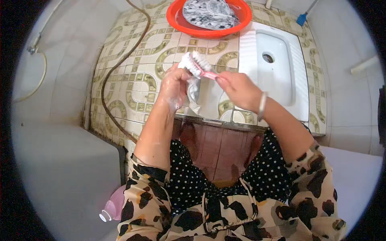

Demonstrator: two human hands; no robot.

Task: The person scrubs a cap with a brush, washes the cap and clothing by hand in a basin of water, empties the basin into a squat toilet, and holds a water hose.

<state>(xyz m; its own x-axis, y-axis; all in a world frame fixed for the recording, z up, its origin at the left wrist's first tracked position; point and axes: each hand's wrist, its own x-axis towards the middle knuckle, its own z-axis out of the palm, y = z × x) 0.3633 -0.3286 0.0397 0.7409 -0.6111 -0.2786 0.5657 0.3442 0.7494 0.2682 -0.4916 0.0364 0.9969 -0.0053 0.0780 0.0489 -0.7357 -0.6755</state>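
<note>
My right hand (243,90) grips the pink handle of a scrub brush (202,64) with white bristles. The brush head is against a wet white-and-grey cloth item (194,95), whose exact kind I cannot make out. My left hand (173,83), streaked with suds, is closed around the upper part of that item. A strip of it hangs below the hand over the tiled floor. The brush head and my left fingers partly hide its top.
A red basin (173,22) holding a black-and-white patterned item stands at the back. To the right is a white squat toilet (295,72). A brown hose (105,88) runs along the left floor. A pink bottle (116,203) stands lower left; a blue brush (302,19) leans at the far right.
</note>
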